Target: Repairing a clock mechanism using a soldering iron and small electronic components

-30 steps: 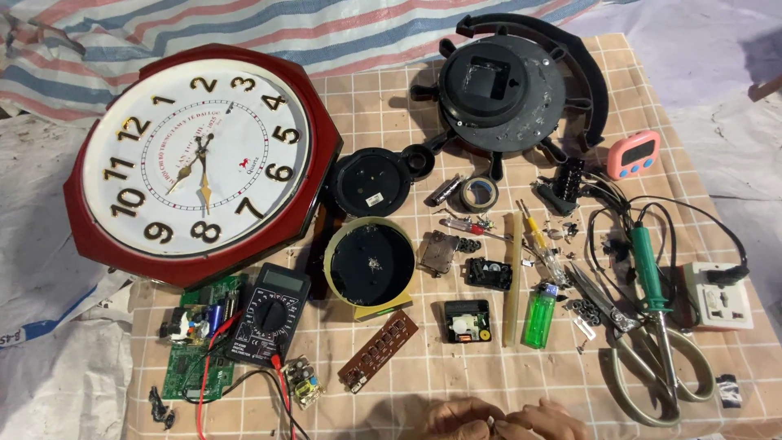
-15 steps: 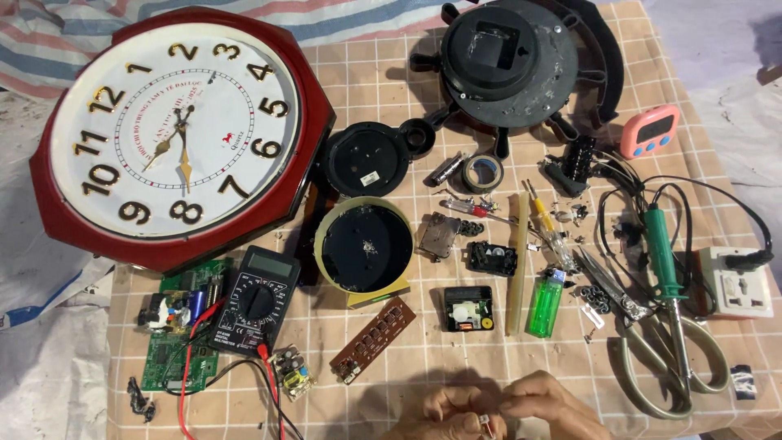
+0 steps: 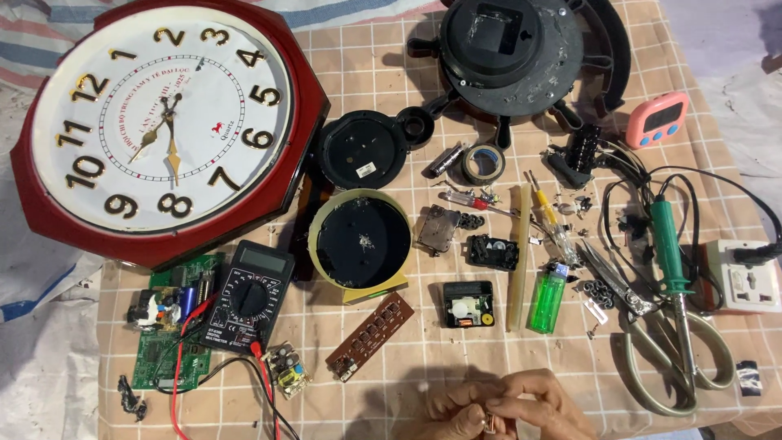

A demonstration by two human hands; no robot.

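Pinching a small coppery metal part (image 3: 492, 423), both hands (image 3: 507, 407) fingertip-to-fingertip.

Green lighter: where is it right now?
Head view, right of centre: the green lighter lies on the checked cloth, between the pale stick on its left and the scissors on its right.

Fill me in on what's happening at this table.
A person's two hands, left hand and right hand, meet at the near edge and pinch a small metal part between the fingertips. Spread around lie a red wall clock, a black multimeter, a green lighter, scissors and clock mechanisms.
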